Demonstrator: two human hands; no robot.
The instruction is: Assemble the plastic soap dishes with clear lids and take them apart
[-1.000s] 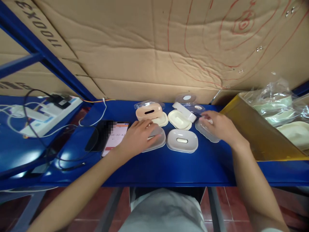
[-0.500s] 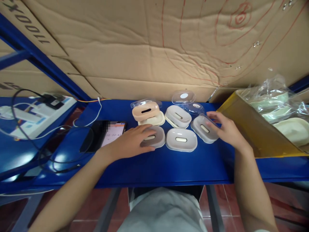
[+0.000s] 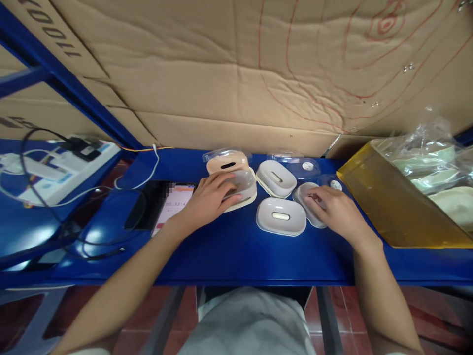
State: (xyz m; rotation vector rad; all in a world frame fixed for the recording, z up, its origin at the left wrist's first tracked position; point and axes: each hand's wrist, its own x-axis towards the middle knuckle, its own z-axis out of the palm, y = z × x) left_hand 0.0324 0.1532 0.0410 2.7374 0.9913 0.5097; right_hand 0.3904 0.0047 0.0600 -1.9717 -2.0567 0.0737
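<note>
One grey dish (image 3: 246, 182) is spanned by the left hand (image 3: 209, 199), thumb and fingers parted, seemingly for steadying; a second grey dish (image 3: 303, 192) lies under the curled right hand (image 3: 340, 212). Gripping cannot be confirmed. Between both hands, a slotted dish (image 3: 281, 216) is placed.

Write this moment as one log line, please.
left hand: on grey dish over cream dish | right hand: on another grey dish | front grey dish: untouched on blue table

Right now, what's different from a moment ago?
The left hand has shifted the left grey dish away from the person, over the cream dish. The right hand has moved over the right grey dish; a stickered clear lid now shows beyond. The front grey dish and phone stayed.
</note>
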